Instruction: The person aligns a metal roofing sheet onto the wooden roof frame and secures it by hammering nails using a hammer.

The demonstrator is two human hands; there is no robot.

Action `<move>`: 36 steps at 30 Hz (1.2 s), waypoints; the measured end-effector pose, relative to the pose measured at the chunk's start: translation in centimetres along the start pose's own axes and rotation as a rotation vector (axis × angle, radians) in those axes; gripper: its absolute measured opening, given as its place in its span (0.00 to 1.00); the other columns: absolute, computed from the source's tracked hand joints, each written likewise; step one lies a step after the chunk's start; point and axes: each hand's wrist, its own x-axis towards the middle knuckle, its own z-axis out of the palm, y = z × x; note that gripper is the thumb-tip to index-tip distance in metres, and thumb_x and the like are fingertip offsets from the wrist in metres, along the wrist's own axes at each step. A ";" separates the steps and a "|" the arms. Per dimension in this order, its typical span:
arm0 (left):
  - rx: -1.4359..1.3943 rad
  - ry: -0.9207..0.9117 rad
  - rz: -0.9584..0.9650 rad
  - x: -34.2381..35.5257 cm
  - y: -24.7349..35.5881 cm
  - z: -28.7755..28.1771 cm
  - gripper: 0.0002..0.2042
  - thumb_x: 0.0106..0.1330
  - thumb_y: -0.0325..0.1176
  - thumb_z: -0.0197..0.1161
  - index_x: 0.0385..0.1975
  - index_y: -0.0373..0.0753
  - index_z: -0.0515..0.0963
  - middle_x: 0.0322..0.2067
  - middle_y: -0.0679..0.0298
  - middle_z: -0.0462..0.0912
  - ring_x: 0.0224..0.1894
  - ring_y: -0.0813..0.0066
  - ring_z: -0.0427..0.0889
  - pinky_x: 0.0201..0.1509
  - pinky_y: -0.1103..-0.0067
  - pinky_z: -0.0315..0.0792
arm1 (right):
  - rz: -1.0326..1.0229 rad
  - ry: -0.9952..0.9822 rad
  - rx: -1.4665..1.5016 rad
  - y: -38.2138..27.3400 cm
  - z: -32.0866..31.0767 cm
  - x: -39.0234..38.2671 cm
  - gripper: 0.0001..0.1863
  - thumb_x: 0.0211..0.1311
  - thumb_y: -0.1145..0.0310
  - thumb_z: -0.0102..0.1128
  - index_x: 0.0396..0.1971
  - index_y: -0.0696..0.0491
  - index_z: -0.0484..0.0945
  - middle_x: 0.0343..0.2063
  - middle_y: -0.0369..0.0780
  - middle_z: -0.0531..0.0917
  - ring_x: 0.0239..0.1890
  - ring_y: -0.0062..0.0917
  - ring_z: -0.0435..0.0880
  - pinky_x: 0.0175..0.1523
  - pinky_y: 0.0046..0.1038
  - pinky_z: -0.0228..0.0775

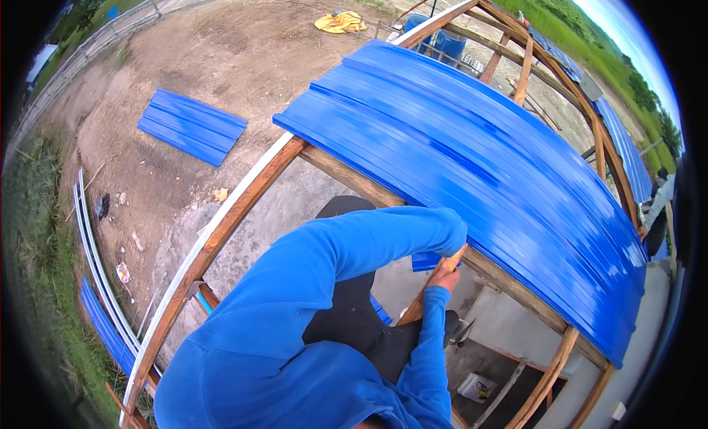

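My right hand is closed around a wooden beam that slopes up to the lower edge of the blue ribbed roofing sheet. My left arm, in a blue sleeve, reaches across to the same spot. Its cuff rests by the sheet's edge, and the left hand itself is hidden there. The sheet lies over the timber roof frame, with a purlin running under its near edge. My dark-trousered leg is among the open frame members.
A white-topped rafter curves along the left. On the ground lie a loose blue sheet, long metal channels and a yellow tarp. Another person's hand is at the far right. Gaps in the frame drop to the floor below.
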 end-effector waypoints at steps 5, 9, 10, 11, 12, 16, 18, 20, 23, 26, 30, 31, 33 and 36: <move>-0.057 -0.011 -0.030 -0.1 -0.1 -0.4 0.13 0.53 0.42 0.63 0.36 0.45 0.83 0.38 0.63 0.83 0.41 0.65 0.83 0.38 0.67 0.76 | 0.044 -0.041 -0.023 -0.3 0.0 0.1 0.28 0.64 0.54 0.52 0.51 0.64 0.63 0.46 0.58 0.70 0.49 0.53 0.70 0.53 0.45 0.62; -0.056 -0.018 -0.001 -0.3 0.1 -1.1 0.13 0.53 0.42 0.64 0.34 0.45 0.84 0.38 0.64 0.84 0.40 0.64 0.83 0.37 0.66 0.76 | 0.015 -0.011 -0.015 0.8 0.3 0.3 0.28 0.64 0.54 0.52 0.51 0.64 0.64 0.46 0.58 0.70 0.49 0.53 0.70 0.54 0.44 0.63; -0.056 -0.016 -0.003 -0.3 0.1 -1.0 0.13 0.53 0.42 0.64 0.34 0.45 0.84 0.38 0.64 0.84 0.40 0.64 0.83 0.37 0.66 0.76 | 0.013 -0.011 -0.015 1.1 0.4 0.2 0.28 0.64 0.54 0.52 0.51 0.64 0.64 0.46 0.58 0.70 0.49 0.53 0.70 0.54 0.44 0.63; -0.033 0.004 0.013 -0.3 0.2 -0.6 0.12 0.53 0.42 0.63 0.34 0.45 0.84 0.38 0.63 0.84 0.41 0.64 0.83 0.37 0.66 0.76 | 0.013 -0.012 -0.029 1.3 0.4 0.2 0.28 0.64 0.54 0.52 0.51 0.63 0.64 0.46 0.58 0.71 0.49 0.53 0.70 0.54 0.44 0.62; -0.005 0.025 0.027 -0.3 0.0 -0.5 0.12 0.53 0.42 0.63 0.34 0.45 0.84 0.38 0.63 0.84 0.41 0.64 0.83 0.37 0.66 0.76 | 0.012 -0.008 -0.039 1.3 0.6 0.3 0.28 0.64 0.54 0.52 0.51 0.63 0.64 0.46 0.58 0.71 0.49 0.53 0.70 0.54 0.44 0.62; -0.012 0.010 0.008 0.0 0.0 -0.4 0.12 0.54 0.42 0.63 0.34 0.45 0.84 0.38 0.62 0.84 0.41 0.63 0.83 0.37 0.65 0.76 | -0.018 0.016 -0.068 1.2 0.6 0.1 0.27 0.64 0.54 0.52 0.51 0.63 0.64 0.45 0.58 0.71 0.49 0.53 0.70 0.54 0.44 0.62; -0.013 0.021 0.006 -0.3 0.1 -0.6 0.12 0.54 0.42 0.63 0.35 0.45 0.84 0.38 0.62 0.84 0.41 0.63 0.83 0.37 0.65 0.76 | 0.016 -0.003 -0.044 0.9 0.4 0.0 0.28 0.63 0.54 0.53 0.50 0.63 0.64 0.47 0.59 0.71 0.49 0.53 0.70 0.55 0.44 0.62; -0.024 0.004 -0.005 -0.5 0.1 -0.8 0.13 0.55 0.42 0.63 0.36 0.45 0.83 0.39 0.62 0.83 0.41 0.63 0.83 0.37 0.66 0.76 | 0.037 -0.017 -0.056 0.5 0.2 -0.1 0.28 0.63 0.54 0.53 0.50 0.63 0.64 0.47 0.58 0.71 0.50 0.53 0.70 0.55 0.44 0.62; -0.040 0.009 -0.004 -0.7 -0.1 -0.8 0.13 0.55 0.41 0.62 0.37 0.45 0.83 0.40 0.61 0.83 0.42 0.64 0.83 0.37 0.67 0.76 | 0.020 0.004 -0.055 0.6 0.3 0.0 0.26 0.63 0.55 0.52 0.49 0.63 0.64 0.45 0.58 0.71 0.48 0.53 0.70 0.53 0.44 0.62; -0.041 0.021 -0.008 -0.5 -0.2 -0.3 0.12 0.55 0.40 0.62 0.37 0.45 0.83 0.41 0.61 0.83 0.42 0.64 0.82 0.38 0.67 0.76 | -0.018 0.033 -0.040 0.7 0.5 -0.1 0.25 0.63 0.56 0.52 0.48 0.63 0.64 0.43 0.58 0.72 0.47 0.53 0.70 0.52 0.45 0.62; -0.038 -0.022 -0.033 -0.5 -0.1 -0.7 0.13 0.55 0.40 0.62 0.37 0.45 0.83 0.41 0.61 0.82 0.43 0.63 0.82 0.38 0.67 0.76 | -0.012 0.015 -0.038 0.8 0.5 0.0 0.25 0.63 0.57 0.52 0.49 0.63 0.64 0.44 0.58 0.71 0.48 0.53 0.70 0.53 0.45 0.62; -0.034 -0.022 -0.029 -0.5 -0.1 -1.0 0.13 0.55 0.40 0.62 0.37 0.45 0.83 0.41 0.61 0.82 0.43 0.63 0.82 0.38 0.67 0.76 | -0.009 0.020 -0.038 1.0 0.5 0.1 0.25 0.63 0.57 0.52 0.49 0.63 0.64 0.44 0.58 0.71 0.48 0.53 0.70 0.53 0.45 0.62; -0.012 -0.046 -0.013 -0.7 0.1 -1.2 0.13 0.55 0.40 0.62 0.39 0.45 0.82 0.42 0.60 0.81 0.43 0.63 0.82 0.38 0.67 0.76 | -0.023 0.020 -0.046 1.1 0.4 0.0 0.26 0.63 0.57 0.53 0.50 0.63 0.64 0.45 0.58 0.71 0.48 0.53 0.70 0.53 0.45 0.62; 0.059 0.024 0.012 -0.4 -0.2 -0.2 0.14 0.55 0.41 0.62 0.40 0.45 0.82 0.43 0.59 0.80 0.44 0.63 0.82 0.38 0.67 0.76 | 0.005 0.014 -0.016 0.5 0.4 0.0 0.26 0.63 0.57 0.53 0.51 0.63 0.63 0.46 0.58 0.71 0.49 0.53 0.70 0.54 0.44 0.62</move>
